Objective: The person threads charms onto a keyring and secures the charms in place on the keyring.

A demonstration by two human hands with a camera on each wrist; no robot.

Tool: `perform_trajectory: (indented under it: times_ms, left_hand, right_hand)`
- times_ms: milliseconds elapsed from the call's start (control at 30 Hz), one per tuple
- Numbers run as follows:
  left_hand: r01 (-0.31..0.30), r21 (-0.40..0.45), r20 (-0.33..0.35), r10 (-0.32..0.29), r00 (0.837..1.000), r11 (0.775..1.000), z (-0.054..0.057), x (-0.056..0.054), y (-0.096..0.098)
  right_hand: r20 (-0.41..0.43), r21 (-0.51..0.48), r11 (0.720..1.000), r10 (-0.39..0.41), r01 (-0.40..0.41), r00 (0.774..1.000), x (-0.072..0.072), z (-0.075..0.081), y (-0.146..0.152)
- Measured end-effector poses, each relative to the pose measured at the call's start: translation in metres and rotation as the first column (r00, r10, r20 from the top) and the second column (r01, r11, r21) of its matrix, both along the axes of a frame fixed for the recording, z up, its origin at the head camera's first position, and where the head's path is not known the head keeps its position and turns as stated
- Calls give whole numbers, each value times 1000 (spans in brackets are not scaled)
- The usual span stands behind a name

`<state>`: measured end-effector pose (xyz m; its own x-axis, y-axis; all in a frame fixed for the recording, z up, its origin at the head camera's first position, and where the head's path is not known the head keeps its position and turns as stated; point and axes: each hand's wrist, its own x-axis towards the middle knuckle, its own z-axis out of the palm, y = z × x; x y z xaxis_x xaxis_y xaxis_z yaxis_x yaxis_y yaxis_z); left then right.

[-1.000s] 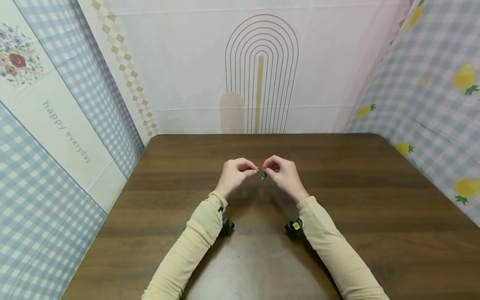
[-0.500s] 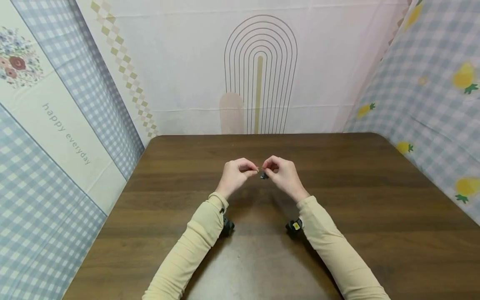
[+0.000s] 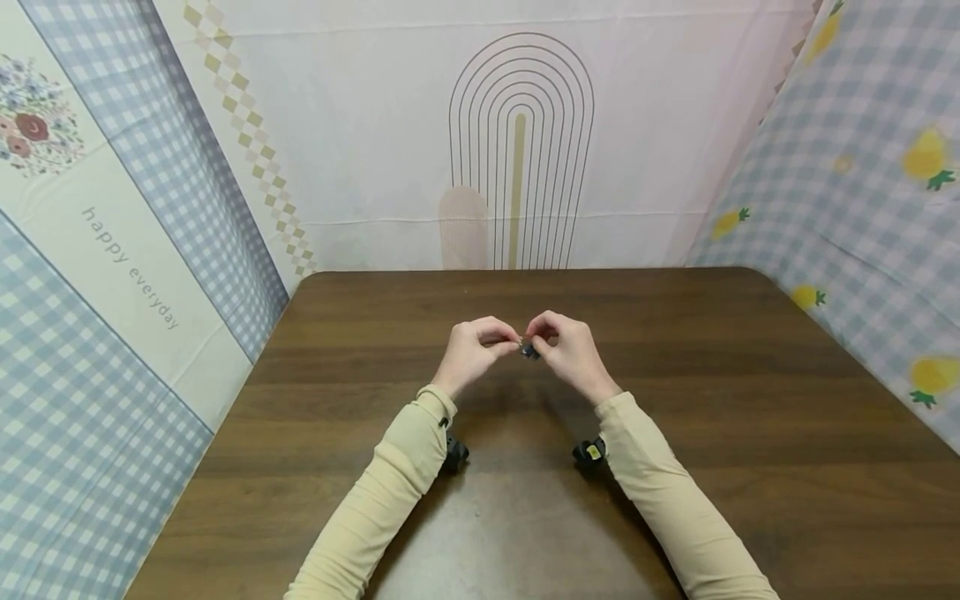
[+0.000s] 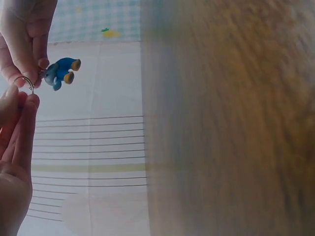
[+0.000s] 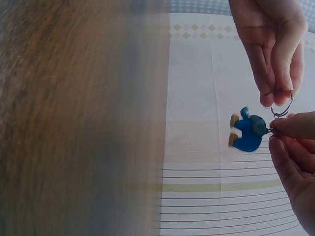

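Note:
A small blue elephant-like charm (image 5: 248,133) with tan feet dangles from a metal key ring (image 5: 280,114). My left hand (image 3: 476,350) pinches the ring between thumb and fingertips. Opposite it, my right hand (image 3: 570,354) pinches the short link between ring and charm. Both hands are raised over the table with fingertips very close together. In the left wrist view the charm (image 4: 62,71) hangs just beside the right fingertips, its feet pointing away from them. Part of the ring is hidden behind fingers.
A brown wood-grain table (image 3: 337,358) lies beneath the hands. Behind it hangs a white cloth (image 3: 375,125) with an arch pattern. Checked cloths hang at the left and right sides. Each wrist wears a black camera (image 3: 455,454).
My left fingertips have shifted slightly right, closing the small gap to the right fingertips. The charm has swung a little below the right hand, which stays nearly in place.

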<state>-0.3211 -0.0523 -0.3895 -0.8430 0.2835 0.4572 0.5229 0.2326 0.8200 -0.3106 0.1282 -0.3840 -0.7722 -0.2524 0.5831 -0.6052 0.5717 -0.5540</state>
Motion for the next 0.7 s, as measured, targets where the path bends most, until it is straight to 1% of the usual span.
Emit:
perform_trajectory:
  times_ms: [100, 200, 267, 367, 467, 600, 633, 700]
  left_hand:
    - [34, 69, 54, -38, 998, 997, -1, -1, 0]
    - [44, 138, 111, -59, 992, 990, -3, -2, 0]
    - [36, 185, 151, -65, 986, 982, -3, -2, 1]
    - [6, 247, 210, -60, 976, 969, -2, -1, 4]
    - [-19, 319, 270, -72, 960, 948, 0, 1, 6]
    - [-44, 394, 325, -95, 941, 918, 1, 1, 8]
    - [-47, 405, 334, -100, 937, 913, 1, 1, 8]
    - [-52, 412, 346, -104, 932, 910, 1, 1, 8]
  right_hand:
    - [13, -28, 1000, 5, -5, 1000, 1, 1, 1]
    - [25, -47, 999, 13, -12, 1000, 1, 2, 0]
    - [36, -60, 998, 22, -19, 999, 1, 2, -1]
    - [47, -72, 997, 27, -24, 999, 2, 1, -1]
    - [45, -80, 997, 22, -19, 999, 2, 0, -1]
    - [35, -89, 996, 18, -15, 999, 1, 0, -1]
    - [32, -89, 996, 18, -15, 999, 1, 1, -1]
    - [29, -91, 996, 22, -20, 999, 1, 1, -1]
